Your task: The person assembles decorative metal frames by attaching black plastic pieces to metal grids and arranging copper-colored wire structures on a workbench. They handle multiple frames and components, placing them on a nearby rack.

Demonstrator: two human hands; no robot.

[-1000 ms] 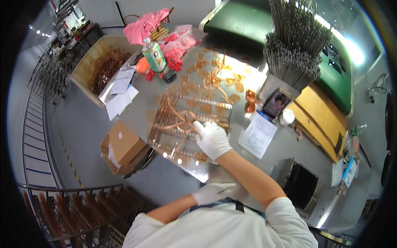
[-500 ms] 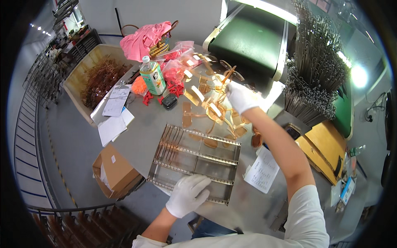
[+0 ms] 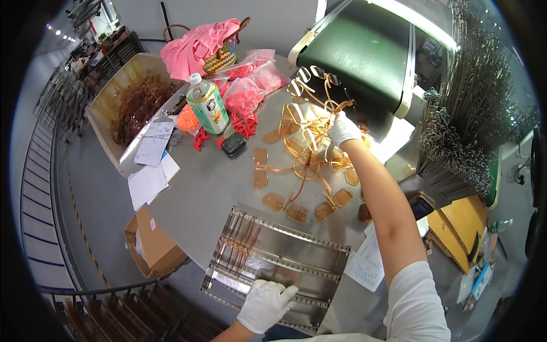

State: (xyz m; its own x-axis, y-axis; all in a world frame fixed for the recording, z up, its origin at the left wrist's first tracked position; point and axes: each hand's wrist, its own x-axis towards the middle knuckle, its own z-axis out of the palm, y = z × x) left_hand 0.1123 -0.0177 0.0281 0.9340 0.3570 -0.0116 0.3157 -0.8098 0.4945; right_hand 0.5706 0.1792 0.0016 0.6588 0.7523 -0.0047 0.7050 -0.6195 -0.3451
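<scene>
My gloved right hand (image 3: pixel 343 129) is closed at the far side of a cluster of amber plastic lens sprues (image 3: pixel 310 153), pinching a stem near the top. Pairs of tinted lenses (image 3: pixel 260 168) spread out from the branching runners over the table. Some of the runners overlap, so I cannot tell how many pieces there are. Close to my body, my gloved left hand (image 3: pixel 265 306) curls over the near part of a slotted metal rack (image 3: pixel 285 259). Several thin amber pieces (image 3: pixel 239 232) stand in the rack's left slots.
A drink bottle (image 3: pixel 207 104), a black case (image 3: pixel 234 145) and bags of red parts (image 3: pixel 245 96) stand left of the sprues. Behind is a green conveyor belt (image 3: pixel 359 51); bundled metal hooks (image 3: pixel 456 154) rise at right. Papers (image 3: pixel 364 265) lie beside the rack, a carton (image 3: pixel 156 242) lower left.
The metal rack and my left hand have come nearer to my body. My right hand has shifted slightly right, and the sprue cluster lies spread differently. The view has shifted a little.
</scene>
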